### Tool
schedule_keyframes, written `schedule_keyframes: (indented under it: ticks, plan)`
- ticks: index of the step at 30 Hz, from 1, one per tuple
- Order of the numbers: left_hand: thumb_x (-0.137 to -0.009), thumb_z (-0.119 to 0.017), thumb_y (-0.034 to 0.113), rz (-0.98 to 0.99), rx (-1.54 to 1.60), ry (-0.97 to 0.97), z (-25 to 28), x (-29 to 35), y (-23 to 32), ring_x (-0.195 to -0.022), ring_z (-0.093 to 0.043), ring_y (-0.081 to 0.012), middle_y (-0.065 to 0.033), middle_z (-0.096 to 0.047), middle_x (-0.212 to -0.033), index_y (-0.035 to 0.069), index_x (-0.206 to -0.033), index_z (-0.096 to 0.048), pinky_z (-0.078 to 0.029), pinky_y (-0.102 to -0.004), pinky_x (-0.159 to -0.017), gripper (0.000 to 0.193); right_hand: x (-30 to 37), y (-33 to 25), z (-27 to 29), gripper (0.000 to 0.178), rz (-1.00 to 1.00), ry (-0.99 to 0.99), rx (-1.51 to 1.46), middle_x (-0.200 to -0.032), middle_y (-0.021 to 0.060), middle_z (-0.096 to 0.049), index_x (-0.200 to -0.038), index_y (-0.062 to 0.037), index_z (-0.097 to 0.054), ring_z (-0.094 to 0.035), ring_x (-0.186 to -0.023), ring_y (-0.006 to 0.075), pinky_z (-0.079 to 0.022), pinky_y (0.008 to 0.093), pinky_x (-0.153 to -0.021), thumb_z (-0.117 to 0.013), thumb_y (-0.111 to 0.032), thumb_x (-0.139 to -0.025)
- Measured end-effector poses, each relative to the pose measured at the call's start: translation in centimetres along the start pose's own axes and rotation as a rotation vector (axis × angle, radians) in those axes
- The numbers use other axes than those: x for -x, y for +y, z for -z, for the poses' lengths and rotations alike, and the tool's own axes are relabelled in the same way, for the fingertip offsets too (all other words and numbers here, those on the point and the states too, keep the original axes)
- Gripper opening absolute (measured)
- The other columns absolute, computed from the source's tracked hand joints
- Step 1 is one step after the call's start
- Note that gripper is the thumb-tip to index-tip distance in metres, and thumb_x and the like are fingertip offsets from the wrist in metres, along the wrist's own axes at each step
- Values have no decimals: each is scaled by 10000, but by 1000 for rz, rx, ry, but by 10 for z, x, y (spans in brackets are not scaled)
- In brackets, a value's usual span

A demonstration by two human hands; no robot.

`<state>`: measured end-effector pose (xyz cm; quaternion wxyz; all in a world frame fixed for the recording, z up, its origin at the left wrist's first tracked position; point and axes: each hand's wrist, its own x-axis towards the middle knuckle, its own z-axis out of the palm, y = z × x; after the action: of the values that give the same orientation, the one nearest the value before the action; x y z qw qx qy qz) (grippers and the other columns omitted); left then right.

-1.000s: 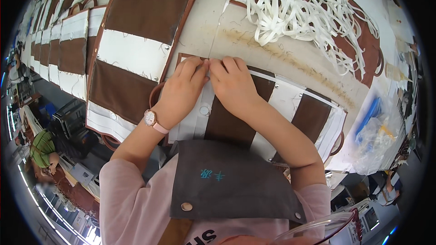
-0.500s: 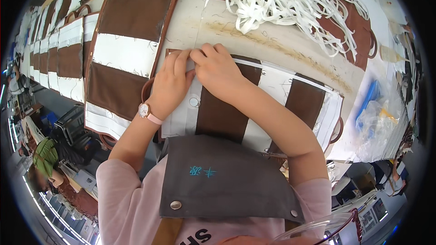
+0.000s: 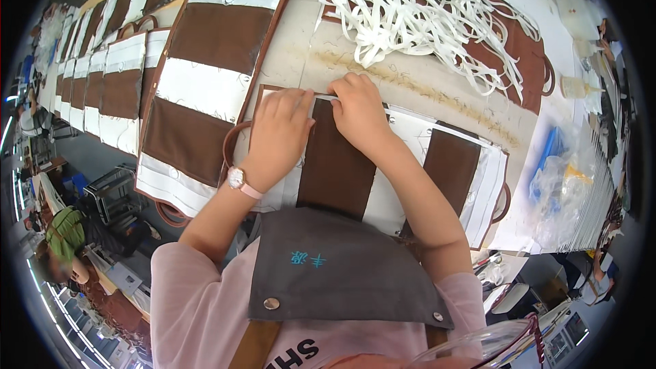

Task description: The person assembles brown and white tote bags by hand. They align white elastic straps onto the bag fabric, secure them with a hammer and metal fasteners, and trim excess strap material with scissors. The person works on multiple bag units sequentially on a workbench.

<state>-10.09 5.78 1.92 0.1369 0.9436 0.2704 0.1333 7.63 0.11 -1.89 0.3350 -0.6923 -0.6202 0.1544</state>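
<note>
A brown-and-white striped fabric bag (image 3: 339, 157) lies flat before me, with brown binding and a brown handle loop at each end. My left hand (image 3: 280, 130) rests over its far left part, with the fingertips closed at the far edge. Further right, my right hand (image 3: 360, 113) has its fingers curled over the same edge, pinching it. A stretch of that edge shows between the two hands. The fabric under my left palm is hidden.
Another striped bag (image 3: 205, 82) lies left of my hands, with rows of similar ones (image 3: 123, 82) beyond. A heap of white tapes (image 3: 417, 14) sits on brown fabric (image 3: 529, 61) at the far right. Clear plastic bags (image 3: 557, 181) lie at the right table edge.
My hands have moved apart along the far edge. The right one has shifted right, and the left a little right and nearer. The whole view has also shifted slightly.
</note>
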Motion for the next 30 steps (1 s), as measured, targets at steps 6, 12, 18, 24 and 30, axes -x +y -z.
schedule_keyframes:
  ticks: [6,12,18,24,30]
  plan:
    - [-885,-678,157,36,-59,-75,-16,15,7,-1310,-476,-332,-169,-527,-1349,-22,-1361,-511,-343,-496,-1133,535,-5,4,-10,127,44,2,-60,-903,122,-573,-851,-27,-638,-551,-913,324,-459,440,-814,-644,32,-739]
    - [-886,-682,169,62,-87,-63,-20,13,11,-1287,-491,-319,-171,-532,-1310,24,-1366,-535,-354,-501,-1118,523,-1,7,-6,124,139,21,-76,-887,120,-550,-856,-20,-628,-536,-886,317,-464,412,-800,-650,28,-744]
    - [-879,-697,178,35,-112,-76,-17,5,9,-1242,-525,-312,-161,-548,-1270,47,-1356,-562,-399,-467,-1086,513,-1,10,-7,145,204,24,-54,-891,112,-546,-874,-17,-620,-528,-876,312,-469,410,-809,-651,19,-737]
    - [-865,-707,174,32,-81,-40,-16,6,5,-1201,-553,-314,-152,-564,-1227,46,-1315,-583,-433,-437,-1053,484,1,14,6,187,388,-118,5,-930,99,-569,-909,-8,-621,-535,-919,301,-476,375,-822,-629,18,-724]
    - [-854,-714,170,30,-100,-94,-15,2,3,-1210,-553,-320,-142,-568,-1249,36,-1289,-594,-435,-438,-1064,471,1,11,13,184,455,-163,75,-935,94,-573,-916,-24,-624,-539,-925,290,-475,375,-829,-628,-32,-732]
